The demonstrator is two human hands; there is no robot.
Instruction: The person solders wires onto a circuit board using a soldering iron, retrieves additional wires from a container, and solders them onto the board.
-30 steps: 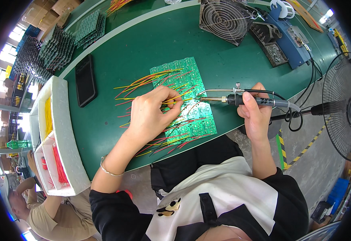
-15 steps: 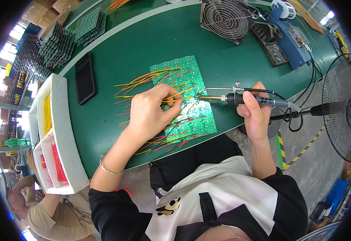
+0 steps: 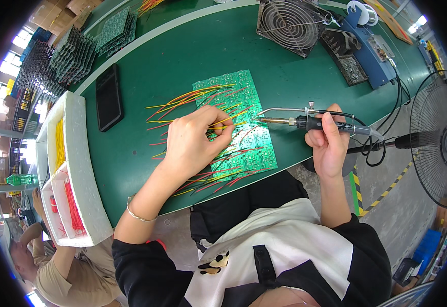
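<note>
Near the middle of the green table (image 3: 152, 61), close to the near edge, a green panel of circuit boards (image 3: 258, 138), lying flat. Across it, many yellow, red and black wires (image 3: 180, 99), sticking out past its left side and at its near end. Above the left part of the panel, the left hand (image 3: 195, 135), with thumb and index finger pressed together, apparently pinching a yellow wire (image 3: 239, 123), end directed to the right. Cannot tell the exact number of wires in this pinch.

On the right, the right hand (image 3: 328, 140), with thumb and fingers closed around the handle of a soldering iron (image 3: 310, 123), tip directed left, over the right part of the panel. Beside the iron, on its far side, a thin metal tube (image 3: 285, 109), bending toward the tip. Cannot tell about contact between tip and board.

To the left, a white foam box (image 3: 94, 210) with yellow and red wires inside; farther, a black phone (image 3: 109, 100). Far right, a square fan (image 3: 290, 23) and a blue soldering station (image 3: 369, 59).
</note>
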